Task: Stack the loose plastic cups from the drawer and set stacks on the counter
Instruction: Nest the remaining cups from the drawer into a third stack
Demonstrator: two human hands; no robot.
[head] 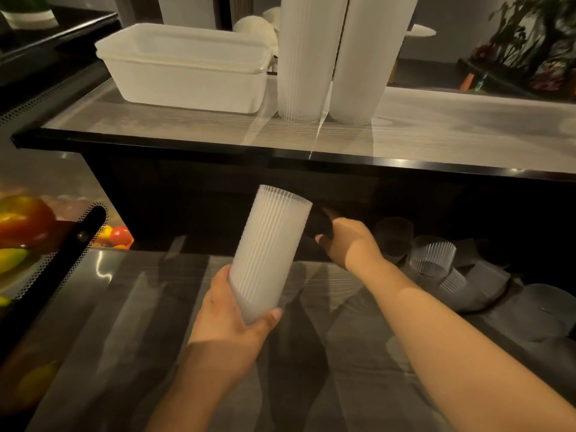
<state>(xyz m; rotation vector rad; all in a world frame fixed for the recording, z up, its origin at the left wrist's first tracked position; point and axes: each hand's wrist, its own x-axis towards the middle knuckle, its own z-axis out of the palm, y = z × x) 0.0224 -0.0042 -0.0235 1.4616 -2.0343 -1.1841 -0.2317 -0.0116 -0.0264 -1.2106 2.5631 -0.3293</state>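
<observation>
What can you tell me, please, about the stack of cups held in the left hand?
The stack of cups is a tall column of frosted, translucent white plastic with fine vertical ribs, the cups nested so closely they read as one tube. It is held in the air, tilted with its upper end leaning right and away towards the dark drawer. The left hand grips its lower end, thumb across the front. Nothing else touches it; the right hand reaches past it.

Your left hand (229, 310) gripped a ribbed cup stack (270, 251), tilted toward the counter (436, 132). Your right hand (349, 241) reached into the dark drawer (467, 213), fingers curled around something dark; loose cups (433, 257) lay beside it. Two tall stacks (336, 57) stood on the counter.
</observation>
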